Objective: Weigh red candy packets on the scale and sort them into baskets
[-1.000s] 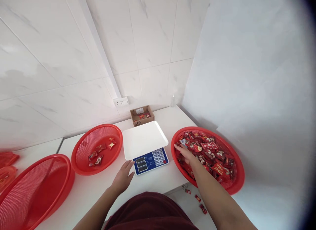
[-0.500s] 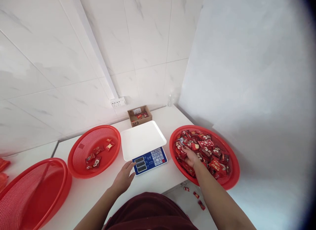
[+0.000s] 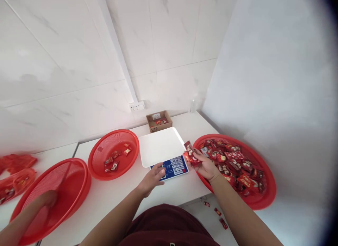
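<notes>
My right hand (image 3: 206,165) grips a few red candy packets (image 3: 190,155), held up at the left rim of the right-hand red basket (image 3: 269,175). That basket is heaped with more red packets. Over the display end of the blue-panelled weighing scale (image 3: 177,166) hovers my left hand (image 3: 151,179), fingers apart with nothing in them. The scale's white tray (image 3: 161,146) bears nothing. Left of the scale, a second red basket (image 3: 92,161) contains several candy packets (image 3: 115,165).
Another person's hand (image 3: 49,198) reaches into the nearer left red basket (image 3: 84,189). Red bags (image 3: 16,163) and a small red basket (image 3: 29,175) lie at the far left. A cardboard box (image 3: 159,127) stands behind the scale. Fallen packets (image 3: 223,223) lie below the table.
My right hand has come up out of the candy heap with packets in it and moved left towards the scale. Another person's arm has entered at the left. The view has shifted left.
</notes>
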`<act>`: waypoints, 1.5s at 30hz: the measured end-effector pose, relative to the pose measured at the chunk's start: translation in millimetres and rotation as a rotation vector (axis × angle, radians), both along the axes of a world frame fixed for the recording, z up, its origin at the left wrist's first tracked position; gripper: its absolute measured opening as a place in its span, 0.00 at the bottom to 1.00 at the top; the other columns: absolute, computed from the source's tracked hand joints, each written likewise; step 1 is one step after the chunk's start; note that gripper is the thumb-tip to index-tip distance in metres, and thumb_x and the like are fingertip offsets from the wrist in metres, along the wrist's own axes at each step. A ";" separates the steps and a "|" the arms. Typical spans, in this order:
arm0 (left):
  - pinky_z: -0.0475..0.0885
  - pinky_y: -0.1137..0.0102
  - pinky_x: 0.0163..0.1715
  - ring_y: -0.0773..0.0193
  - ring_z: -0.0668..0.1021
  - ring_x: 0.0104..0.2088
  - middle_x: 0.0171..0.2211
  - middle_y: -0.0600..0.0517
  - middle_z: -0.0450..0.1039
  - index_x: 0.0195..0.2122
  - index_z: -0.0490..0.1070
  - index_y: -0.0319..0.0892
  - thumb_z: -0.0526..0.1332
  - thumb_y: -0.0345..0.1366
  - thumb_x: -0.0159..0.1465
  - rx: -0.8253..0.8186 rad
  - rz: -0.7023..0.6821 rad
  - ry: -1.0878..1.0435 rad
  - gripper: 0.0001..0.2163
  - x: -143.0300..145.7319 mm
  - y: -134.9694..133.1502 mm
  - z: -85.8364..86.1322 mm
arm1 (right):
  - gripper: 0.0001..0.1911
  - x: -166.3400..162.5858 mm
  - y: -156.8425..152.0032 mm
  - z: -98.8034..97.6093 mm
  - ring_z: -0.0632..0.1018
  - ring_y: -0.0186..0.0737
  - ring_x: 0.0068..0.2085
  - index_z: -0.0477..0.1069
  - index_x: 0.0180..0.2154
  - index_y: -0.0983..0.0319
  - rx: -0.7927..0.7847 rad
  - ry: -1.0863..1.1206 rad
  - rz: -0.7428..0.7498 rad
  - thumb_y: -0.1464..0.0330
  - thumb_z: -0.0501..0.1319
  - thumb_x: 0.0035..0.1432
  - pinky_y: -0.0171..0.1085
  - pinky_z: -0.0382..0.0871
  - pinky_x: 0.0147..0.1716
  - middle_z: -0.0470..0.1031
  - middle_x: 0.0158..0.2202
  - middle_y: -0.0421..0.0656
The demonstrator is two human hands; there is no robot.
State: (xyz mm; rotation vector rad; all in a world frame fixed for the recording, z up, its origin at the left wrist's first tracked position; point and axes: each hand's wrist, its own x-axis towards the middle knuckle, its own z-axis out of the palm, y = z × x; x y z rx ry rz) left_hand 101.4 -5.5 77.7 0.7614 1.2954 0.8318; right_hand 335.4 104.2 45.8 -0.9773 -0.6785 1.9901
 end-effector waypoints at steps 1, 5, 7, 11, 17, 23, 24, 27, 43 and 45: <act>0.68 0.54 0.47 0.51 0.67 0.56 0.59 0.41 0.60 0.58 0.57 0.49 0.59 0.50 0.57 -0.026 0.031 -0.154 0.29 6.4 3.6 2.1 | 0.15 -16.3 -8.0 5.2 0.77 0.39 0.38 0.69 0.42 0.55 0.006 -0.005 0.108 0.65 0.63 0.50 0.37 0.73 0.32 0.76 0.40 0.41; 0.71 0.56 0.42 0.57 0.76 0.42 0.47 0.43 0.71 0.54 0.61 0.46 0.55 0.50 0.61 -0.161 0.143 -0.408 0.23 20.2 11.7 -6.5 | 0.18 -71.1 -43.3 10.5 0.76 0.41 0.44 0.69 0.44 0.57 0.157 -0.117 0.410 0.62 0.64 0.49 0.42 0.70 0.43 0.75 0.44 0.43; 0.72 0.60 0.39 0.61 0.78 0.35 0.40 0.44 0.74 0.50 0.65 0.40 0.54 0.48 0.62 -0.241 0.224 -0.429 0.20 18.5 10.2 -15.8 | 0.18 -84.3 -54.2 6.0 0.74 0.41 0.47 0.69 0.44 0.57 0.239 -0.205 0.418 0.63 0.64 0.49 0.44 0.67 0.48 0.74 0.44 0.42; 0.73 0.66 0.36 0.64 0.78 0.31 0.35 0.48 0.74 0.50 0.63 0.41 0.55 0.42 0.63 -0.295 0.396 -0.478 0.16 3.4 2.3 -26.2 | 0.17 -85.7 -50.7 -3.8 0.77 0.37 0.36 0.66 0.43 0.55 0.062 -0.294 0.361 0.65 0.63 0.49 0.39 0.72 0.36 0.74 0.37 0.39; 0.73 0.70 0.30 0.68 0.77 0.26 0.29 0.51 0.73 0.46 0.64 0.40 0.54 0.38 0.65 -0.348 0.501 -0.426 0.11 -14.0 2.1 -19.4 | 0.14 -92.2 0.8 0.4 0.77 0.37 0.35 0.63 0.33 0.56 -0.083 -0.052 0.099 0.54 0.60 0.53 0.37 0.73 0.35 0.72 0.32 0.39; 0.73 0.70 0.30 0.67 0.77 0.26 0.29 0.50 0.73 0.44 0.65 0.39 0.54 0.39 0.65 -0.351 0.454 -0.436 0.11 -19.6 -1.1 -17.2 | 0.15 -103.5 33.6 0.2 0.75 0.36 0.32 0.64 0.32 0.58 -0.187 0.072 0.007 0.52 0.59 0.53 0.39 0.74 0.37 0.71 0.28 0.39; 0.73 0.70 0.30 0.67 0.77 0.26 0.29 0.50 0.73 0.44 0.65 0.39 0.54 0.39 0.64 -0.358 0.448 -0.436 0.11 -21.2 -3.0 -17.5 | 0.14 -103.1 34.2 -1.2 0.75 0.35 0.31 0.65 0.33 0.57 -0.214 0.076 -0.023 0.53 0.59 0.54 0.38 0.74 0.36 0.71 0.28 0.39; 0.73 0.69 0.31 0.67 0.77 0.26 0.30 0.50 0.73 0.44 0.65 0.40 0.56 0.38 0.63 -0.370 0.437 -0.409 0.11 -25.8 -8.1 -17.4 | 0.12 -102.1 33.0 -4.0 0.74 0.33 0.30 0.66 0.35 0.57 -0.246 0.081 -0.087 0.56 0.59 0.55 0.35 0.73 0.37 0.70 0.28 0.38; 0.71 0.69 0.28 0.67 0.76 0.26 0.31 0.49 0.73 0.39 0.68 0.36 0.60 0.32 0.58 -0.344 0.089 -0.250 0.09 -10.9 5.0 -14.6 | 0.18 -113.7 -3.8 3.2 0.76 0.37 0.36 0.70 0.42 0.60 0.297 -0.325 0.547 0.59 0.63 0.50 0.36 0.71 0.33 0.76 0.40 0.44; 0.70 0.70 0.27 0.67 0.75 0.25 0.30 0.48 0.73 0.37 0.69 0.35 0.61 0.32 0.56 -0.352 0.012 -0.242 0.09 -8.0 6.5 -15.5 | 0.11 -113.7 -11.2 3.5 0.74 0.34 0.25 0.71 0.34 0.62 0.365 -0.379 0.738 0.63 0.64 0.48 0.34 0.68 0.24 0.75 0.26 0.40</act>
